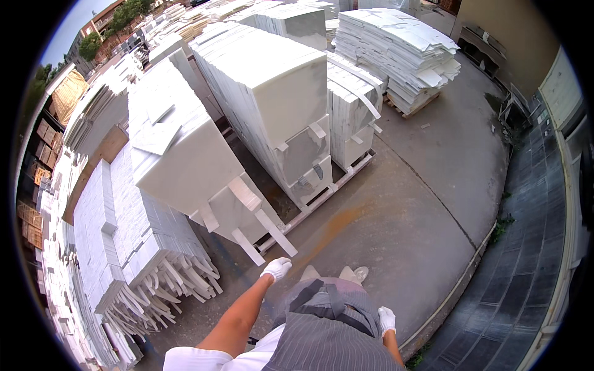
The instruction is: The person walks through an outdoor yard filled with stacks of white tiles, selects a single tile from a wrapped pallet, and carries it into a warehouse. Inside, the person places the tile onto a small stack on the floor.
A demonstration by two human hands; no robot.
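My left hand point(276, 268), in a white glove, is held out ahead of my body with its fingers curled in and nothing showing in them. Just beyond it, a white stone strip point(276, 232) juts from the foot of a tall stack of pale slabs point(189, 164); a narrow gap seems to lie between glove and strip. A second strip point(247, 247) sticks out to its left. Down by my right side hangs my right hand point(387, 318), also white-gloved, its fingers loosely closed and no object visible in it.
More slab stacks point(291, 93) stand on a metal rack point(318, 201) ahead. To the left lies a pile of thin stone strips point(133, 229). A pallet of rough sheets point(396, 52) stands far right. A dark tiled wall point(501, 297) borders the concrete floor point(427, 204) on the right.
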